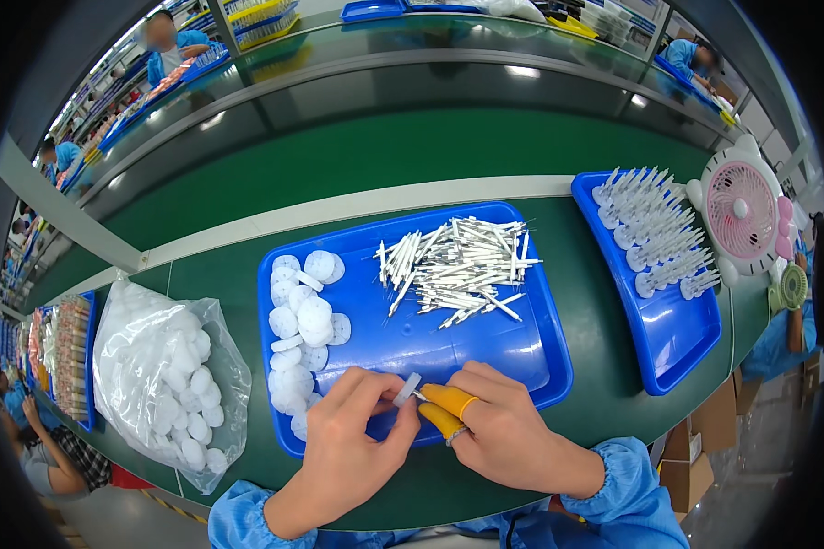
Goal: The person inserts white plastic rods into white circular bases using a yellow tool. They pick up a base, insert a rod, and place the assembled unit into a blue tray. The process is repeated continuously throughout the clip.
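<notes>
My left hand [352, 439] pinches a small white round disc [406, 388] over the near edge of a blue tray [513, 352]. Touching it from the right, my right hand [499, 425], with yellow finger cots on thumb and forefinger, holds a thin white stick whose tip meets the disc. A heap of white sticks [458, 265] fills the tray's far right part. Several white discs [300, 329] lie along the tray's left side.
A clear bag of white discs [169, 380] lies left of the tray. A second blue tray [655, 274] at right holds rows of sticks fitted with discs. A pink desk fan [743, 212] stands beyond it. Other people work along the green belt.
</notes>
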The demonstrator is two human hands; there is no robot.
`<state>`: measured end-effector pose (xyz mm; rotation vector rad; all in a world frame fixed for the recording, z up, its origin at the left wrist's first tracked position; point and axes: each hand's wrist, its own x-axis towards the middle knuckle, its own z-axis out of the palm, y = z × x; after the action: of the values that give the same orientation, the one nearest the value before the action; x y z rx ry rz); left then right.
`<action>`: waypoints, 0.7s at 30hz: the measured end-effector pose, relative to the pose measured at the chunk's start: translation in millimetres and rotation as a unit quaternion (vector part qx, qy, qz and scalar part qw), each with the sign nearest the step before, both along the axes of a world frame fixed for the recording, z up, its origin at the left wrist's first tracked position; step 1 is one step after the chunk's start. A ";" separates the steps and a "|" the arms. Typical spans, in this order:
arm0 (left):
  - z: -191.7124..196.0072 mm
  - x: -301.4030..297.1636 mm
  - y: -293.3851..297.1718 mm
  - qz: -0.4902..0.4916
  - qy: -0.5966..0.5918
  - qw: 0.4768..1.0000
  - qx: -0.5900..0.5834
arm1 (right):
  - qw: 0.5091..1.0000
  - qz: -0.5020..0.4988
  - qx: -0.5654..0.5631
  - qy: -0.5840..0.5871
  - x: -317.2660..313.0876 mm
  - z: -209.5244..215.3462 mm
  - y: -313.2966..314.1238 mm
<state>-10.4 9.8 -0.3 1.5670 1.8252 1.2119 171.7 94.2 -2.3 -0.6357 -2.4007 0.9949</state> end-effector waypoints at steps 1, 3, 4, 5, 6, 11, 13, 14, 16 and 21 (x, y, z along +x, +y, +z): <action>-1.0 0.2 -1.0 0.000 0.013 1.000 0.004 | 1.000 -0.003 -0.001 0.007 -0.1 1.0 -1.3; 0.4 2.2 -2.7 0.001 0.029 0.999 0.020 | 0.999 -0.016 0.004 0.031 -1.3 2.5 -3.2; 1.3 2.9 -3.8 0.001 0.038 0.999 0.028 | 0.998 -0.027 0.010 0.049 -2.5 3.2 -3.9; 1.7 3.0 -5.3 -0.001 0.041 0.999 0.026 | 0.997 -0.037 0.015 0.066 -3.9 3.4 -4.7; 1.8 4.0 -6.0 -0.004 0.043 0.999 0.023 | 0.997 -0.042 0.009 0.066 -4.4 3.1 -5.0; -0.4 7.1 -7.8 -0.015 0.053 0.998 -0.001 | 0.997 -0.065 -0.019 0.048 -9.6 -1.8 -11.4; -5.4 4.5 -6.3 -0.020 0.042 0.999 -0.004 | 0.997 -0.048 -0.063 0.023 -7.8 2.0 -5.7; -5.7 4.1 -5.1 -0.013 0.038 0.999 -0.009 | 0.995 -0.041 -0.085 0.011 -6.5 4.7 -0.7; -5.0 1.7 -3.7 0.008 0.033 0.999 -0.020 | 0.995 -0.092 0.029 -0.019 -1.8 8.4 18.2; 6.4 -0.1 -1.0 0.005 -0.014 0.999 -0.044 | 0.936 -0.228 0.246 -0.107 9.3 -8.7 61.2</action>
<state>-10.5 8.8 6.1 1.4871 1.8448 1.1367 181.0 155.4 -11.0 -1.0761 -2.3749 0.1267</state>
